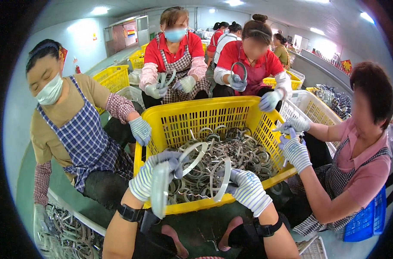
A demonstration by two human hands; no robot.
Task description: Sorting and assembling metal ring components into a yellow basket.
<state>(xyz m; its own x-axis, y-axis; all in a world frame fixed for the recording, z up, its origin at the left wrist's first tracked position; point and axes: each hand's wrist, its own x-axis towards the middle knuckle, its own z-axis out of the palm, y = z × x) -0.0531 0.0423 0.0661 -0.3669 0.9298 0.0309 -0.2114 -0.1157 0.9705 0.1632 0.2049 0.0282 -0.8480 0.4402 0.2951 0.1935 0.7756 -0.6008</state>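
My left hand (145, 177), in a striped work glove, is closed on a pale curved plastic band (201, 151) that rises over the yellow crate (185, 210). A broad translucent curved piece (159, 192) hangs at the near side of this hand. My right hand (250, 191), gloved alike, pinches another pale C-shaped band (225, 183) by its side. Both hands are above the crate's near edge, with the bands apart by a small gap. Beneath them lies a tangled heap of curved bands and thin metal parts (235, 149). My fingertips are partly hidden.
Several gloved co-workers sit around the crate; one at the far side holds a dark curved band (239, 69). A co-worker's gloved hand (140, 131) touches the left rim. More curved pieces (71, 228) fill a white basket at lower left. A blue crate (365, 218) stands at right.
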